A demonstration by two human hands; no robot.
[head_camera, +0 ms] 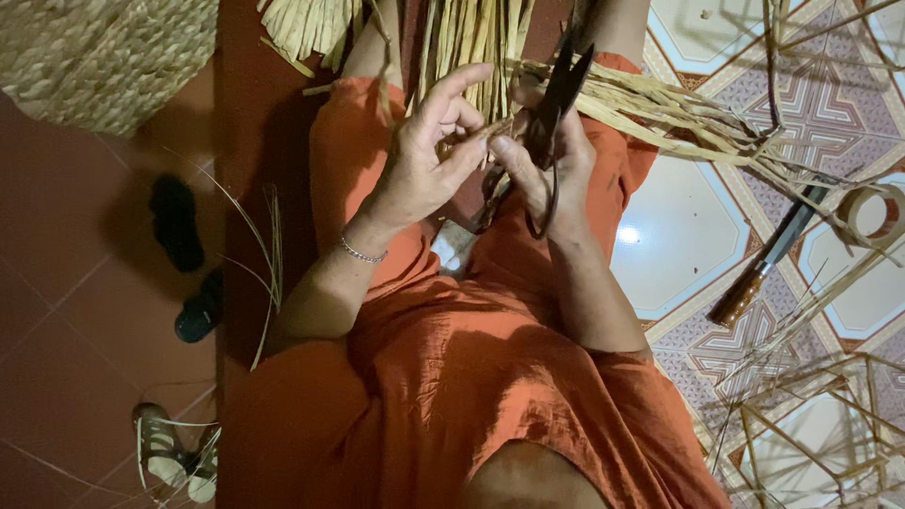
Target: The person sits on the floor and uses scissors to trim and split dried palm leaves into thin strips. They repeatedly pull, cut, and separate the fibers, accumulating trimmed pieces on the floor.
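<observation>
Scissors [551, 123] clamped in right hand [551, 174] grip, centre frame; left hand [429, 155] pinching straw strips [471, 47]. Knife [768, 254] on tiled floor [679, 226], right.

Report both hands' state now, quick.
Left hand: closed, pinching a dried straw strand between thumb and fingers.
Right hand: closed around dark scissors, blades pointing up at the straw bundle.

1. 12 o'clock: straw strips [471, 38] hang thick, block way fwd.
2. 2–3 o'clock: loose straw [679, 118], knife [768, 254], tape roll [872, 215] crowd tile floor [679, 236].
3. 9 o'clock: red floor [57, 283] mostly open; sandals [176, 221] near.
4. 10 o'clock: woven basket [104, 57] blocks.
</observation>
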